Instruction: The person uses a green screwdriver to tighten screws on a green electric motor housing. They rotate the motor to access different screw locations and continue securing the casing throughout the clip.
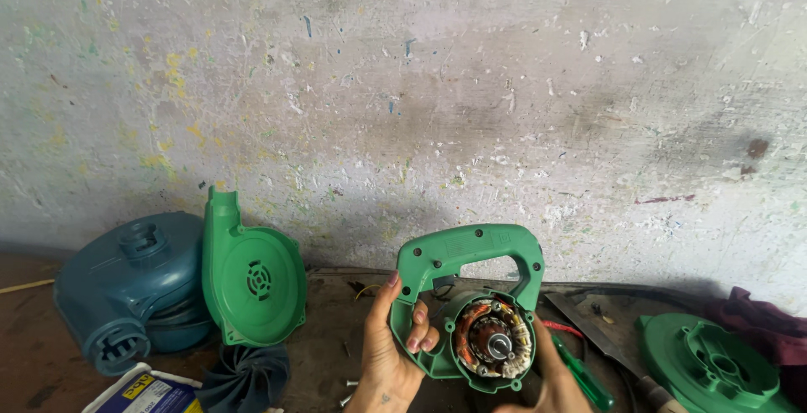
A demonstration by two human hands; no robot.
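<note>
Three green housings (471, 304), one blue (134, 291)

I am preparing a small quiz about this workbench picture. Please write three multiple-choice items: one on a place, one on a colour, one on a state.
1. Where is the teal blower housing?
A. far left
B. far right
C. in a hand

2. What colour is the handled motor housing?
A. red
B. green
C. black

3. How is the motor housing held?
A. lying untouched
B. hanging from the wall
C. gripped by the left hand, the right hand beside it

Answers: 1 A, it sits by the left edge. 2 B, its shell is green around the copper windings. 3 C, left fingers wrap its edge.
</note>
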